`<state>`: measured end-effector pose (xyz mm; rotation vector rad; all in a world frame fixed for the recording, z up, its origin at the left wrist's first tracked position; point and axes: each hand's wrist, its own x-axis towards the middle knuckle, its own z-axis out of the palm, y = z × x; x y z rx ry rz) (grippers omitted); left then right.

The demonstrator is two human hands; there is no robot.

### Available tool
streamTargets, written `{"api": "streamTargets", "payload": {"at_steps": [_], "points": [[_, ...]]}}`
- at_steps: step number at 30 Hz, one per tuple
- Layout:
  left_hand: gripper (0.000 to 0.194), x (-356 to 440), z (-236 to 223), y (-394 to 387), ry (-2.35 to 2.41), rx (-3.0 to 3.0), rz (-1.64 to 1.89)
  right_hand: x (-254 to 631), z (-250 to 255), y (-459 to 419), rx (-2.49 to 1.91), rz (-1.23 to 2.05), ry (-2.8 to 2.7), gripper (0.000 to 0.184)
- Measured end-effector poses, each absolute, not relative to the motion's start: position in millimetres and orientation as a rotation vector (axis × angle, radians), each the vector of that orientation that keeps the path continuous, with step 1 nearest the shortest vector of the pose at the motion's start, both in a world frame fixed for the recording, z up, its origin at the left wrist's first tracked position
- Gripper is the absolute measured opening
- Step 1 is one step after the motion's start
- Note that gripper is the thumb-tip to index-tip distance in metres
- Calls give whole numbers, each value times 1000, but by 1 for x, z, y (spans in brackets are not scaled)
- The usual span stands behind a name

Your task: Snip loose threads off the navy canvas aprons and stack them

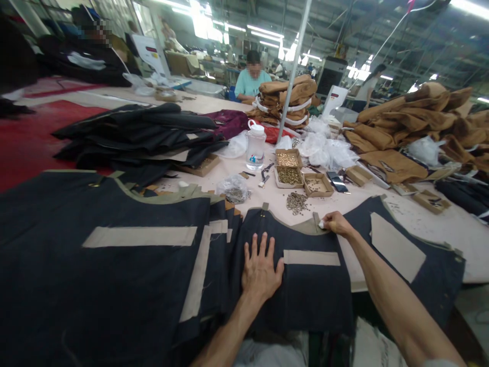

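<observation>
A dark navy garment panel (313,293) lies in front of me, with a beige strip (311,257) across it and an olive band along its curved top edge. My left hand (262,267) rests flat on this panel, fingers spread. At the panel's upper right corner, by a small olive tab (316,222), my right hand (336,224) pinches a small white piece (321,224) that looks like chalk; the fingers hide most of it. To the left is a stack of similar dark panels (126,285), and another panel with a beige patch (397,247) lies to the right.
Small boxes of metal fasteners (289,176), a loose pile of metal pieces (297,203) and a water bottle (255,148) stand beyond the panel. Dark garments (145,132) and brown garments (412,122) are heaped farther back. A metal pole (294,71) rises mid-table. A co-worker (252,79) sits behind.
</observation>
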<state>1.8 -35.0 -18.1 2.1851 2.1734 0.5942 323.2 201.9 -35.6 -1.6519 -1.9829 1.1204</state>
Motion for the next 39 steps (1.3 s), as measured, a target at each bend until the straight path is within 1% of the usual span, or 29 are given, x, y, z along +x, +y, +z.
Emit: {"api": "streamTargets", "payload": {"at_steps": [7, 11, 14, 18, 22, 26, 27, 28, 31, 33, 35, 39], "points": [[71, 1, -18, -33, 2160, 2171, 595, 326, -31, 219, -1630, 1385, -1933, 29], [72, 0, -21, -32, 2166, 2188, 586, 320, -36, 235, -1777, 1414, -1990, 44], [72, 0, -23, -31, 2166, 2188, 572, 318, -40, 249, -1868, 1406, -2093, 49], [72, 0, -24, -28, 2163, 2174, 559, 320, -43, 260, -1928, 1341, -2198, 48], [73, 0, -25, -28, 2165, 2164, 578, 328, -42, 255, -1862, 1253, -2234, 47], [72, -1, -26, -30, 2176, 2153, 602, 332, -41, 251, -1686, 1426, -2100, 44], [72, -1, -26, -31, 2178, 2155, 608, 329, -41, 252, -1640, 1412, -2059, 43], [72, -1, -26, -31, 2179, 2160, 612, 325, -42, 253, -1600, 1339, -2040, 40], [72, 0, -25, -33, 2189, 2167, 614, 306, -48, 260, -1544, 910, -2132, 26], [72, 0, -24, -35, 2198, 2162, 606, 293, -52, 265, -1557, 693, -2221, 17], [72, 1, -23, -36, 2198, 2158, 599, 283, -55, 268, -1586, 601, -2266, 12], [72, 2, -23, -38, 2194, 2157, 601, 276, -52, 273, -1614, 568, -2325, 9]]}}
